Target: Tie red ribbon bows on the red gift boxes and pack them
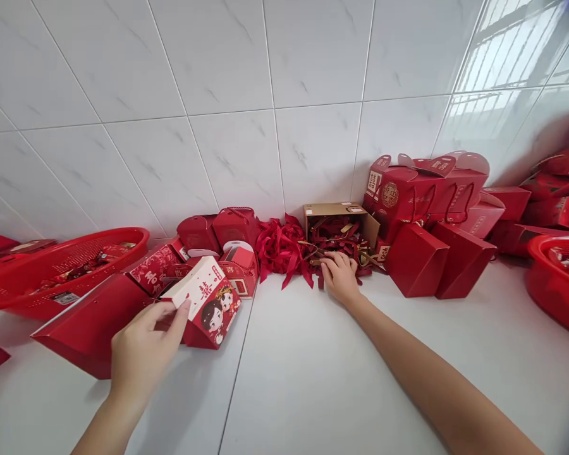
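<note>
My left hand pinches the near edge of a red and white gift box printed with two cartoon figures. The box is tilted on the white surface, in front of other red boxes. At the centre right, my right hand reaches to the mouth of a cardboard box lying on its side. Thin ribbons or cords with red pieces spill out of it under my fingers. The fingers are bent, and whether they grip a strand is unclear. A heap of red ribbons lies just left of the cardboard box.
Red gift boxes with cord handles stand at the right by the tiled wall. A red basket holding small packets is at the left, and a red basin is at the far right. A large red box lies beside my left hand.
</note>
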`<state>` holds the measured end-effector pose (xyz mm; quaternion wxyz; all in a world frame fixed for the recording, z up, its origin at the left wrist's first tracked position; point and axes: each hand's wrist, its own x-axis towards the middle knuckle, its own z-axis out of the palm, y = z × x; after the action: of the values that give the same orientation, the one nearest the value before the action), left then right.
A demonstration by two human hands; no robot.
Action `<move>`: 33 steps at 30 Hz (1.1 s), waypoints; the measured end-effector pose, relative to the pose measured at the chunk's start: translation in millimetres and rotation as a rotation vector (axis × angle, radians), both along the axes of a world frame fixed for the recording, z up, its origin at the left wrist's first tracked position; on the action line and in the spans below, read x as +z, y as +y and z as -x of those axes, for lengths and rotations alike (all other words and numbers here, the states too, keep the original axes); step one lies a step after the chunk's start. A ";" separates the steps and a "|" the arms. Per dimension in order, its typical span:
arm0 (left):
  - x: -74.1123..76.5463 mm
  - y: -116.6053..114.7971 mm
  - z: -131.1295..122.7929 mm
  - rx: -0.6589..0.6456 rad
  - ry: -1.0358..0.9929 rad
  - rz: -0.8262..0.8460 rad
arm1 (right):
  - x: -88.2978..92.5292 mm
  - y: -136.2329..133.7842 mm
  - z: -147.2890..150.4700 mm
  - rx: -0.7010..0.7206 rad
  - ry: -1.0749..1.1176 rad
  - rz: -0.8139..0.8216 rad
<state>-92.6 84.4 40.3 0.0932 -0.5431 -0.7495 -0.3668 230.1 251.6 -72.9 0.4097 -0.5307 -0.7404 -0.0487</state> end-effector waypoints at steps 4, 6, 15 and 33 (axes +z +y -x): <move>9.8 -20.0 -18.2 -0.157 0.060 -0.187 | 16.8 4.3 25.0 -0.001 0.015 0.027; 5.6 -23.4 -29.5 -0.339 0.046 -0.148 | 23.0 10.2 36.2 0.012 0.002 0.068; -45.6 0.8 -74.3 -0.898 -0.528 0.159 | 18.3 31.7 -4.7 0.062 -0.040 0.192; -34.6 -12.0 -132.6 -1.067 -0.376 0.144 | 11.2 20.3 3.8 0.218 -0.186 0.291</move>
<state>40.0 72.4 5.8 -0.2772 -0.7767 -0.3982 -0.4016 226.3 272.0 -61.7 0.2612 -0.4941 -0.8274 0.0549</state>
